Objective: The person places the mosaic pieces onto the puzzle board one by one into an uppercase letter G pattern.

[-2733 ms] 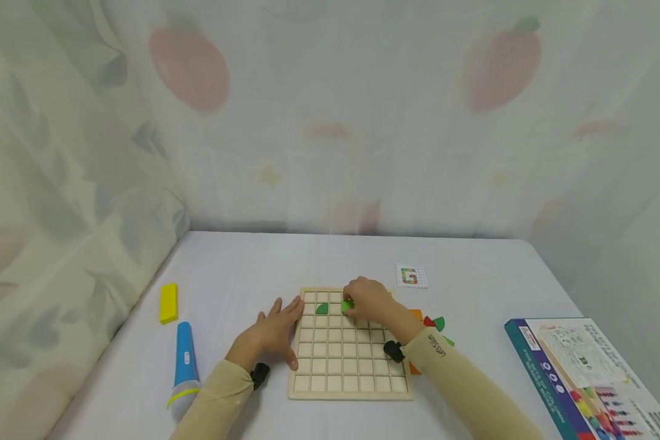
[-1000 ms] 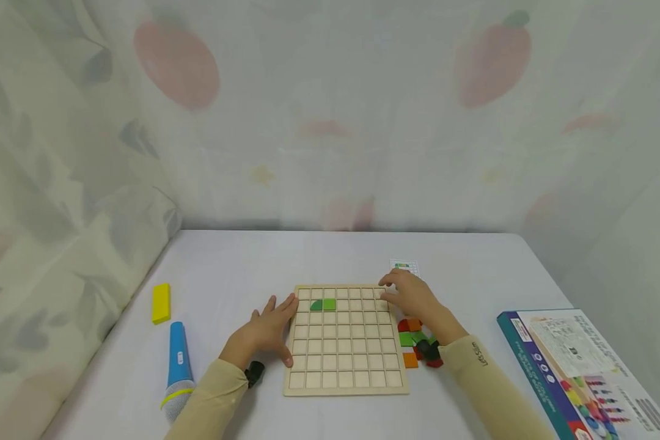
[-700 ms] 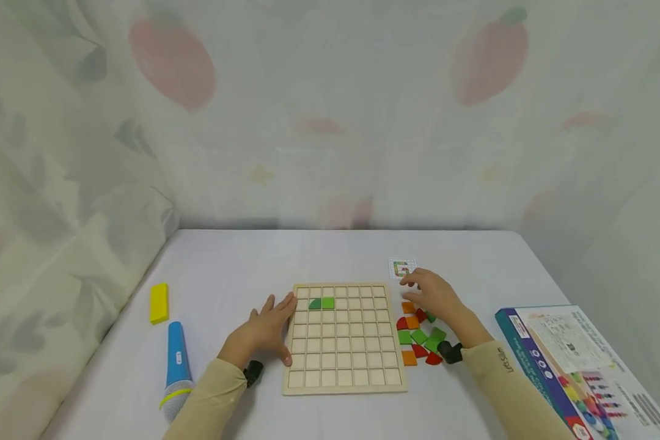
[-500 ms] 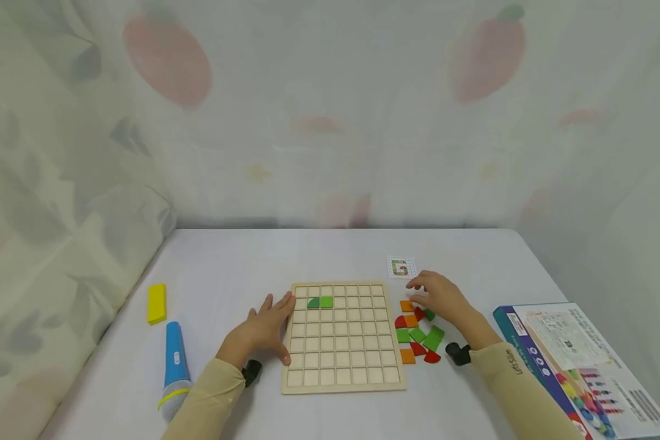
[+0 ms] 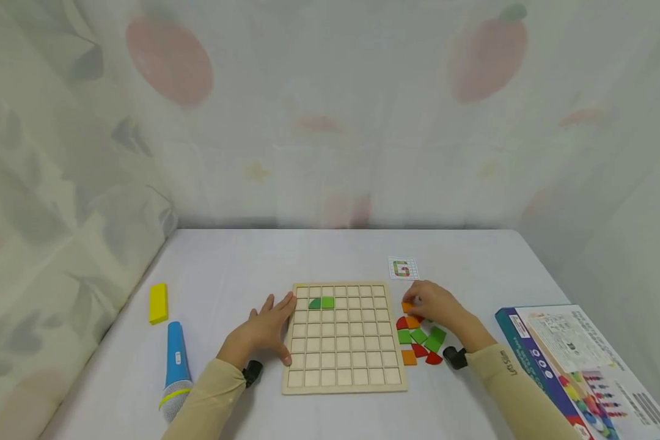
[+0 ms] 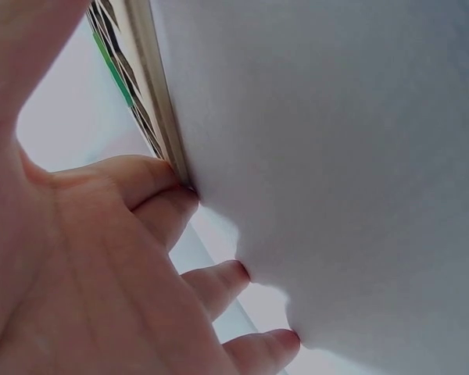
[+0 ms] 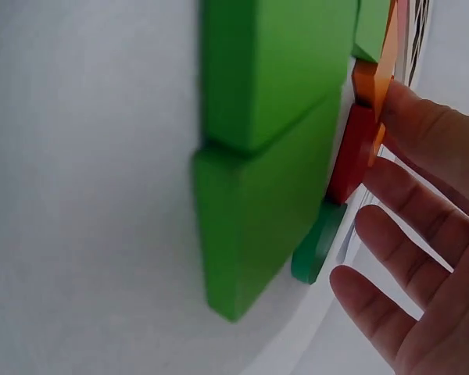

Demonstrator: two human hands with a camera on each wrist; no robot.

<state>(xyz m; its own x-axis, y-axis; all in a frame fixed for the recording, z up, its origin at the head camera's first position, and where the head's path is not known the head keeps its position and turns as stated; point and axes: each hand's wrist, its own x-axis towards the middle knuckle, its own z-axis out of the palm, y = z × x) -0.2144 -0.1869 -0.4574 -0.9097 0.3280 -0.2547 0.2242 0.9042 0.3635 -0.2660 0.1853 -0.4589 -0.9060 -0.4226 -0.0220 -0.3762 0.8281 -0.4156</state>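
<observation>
Pinching orange tile, right fingers beside board edge, tabletop reaching to box

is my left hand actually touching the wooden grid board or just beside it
Touching. The left wrist view shows your left hand with a finger resting against the edge of the wooden grid board.

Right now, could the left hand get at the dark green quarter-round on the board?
Probably yes. The left hand rests against the left edge of the board, close to the dark green quarter-round, and nothing visible covers that piece. The light green square beside it might crowd the fingers slightly.
</observation>
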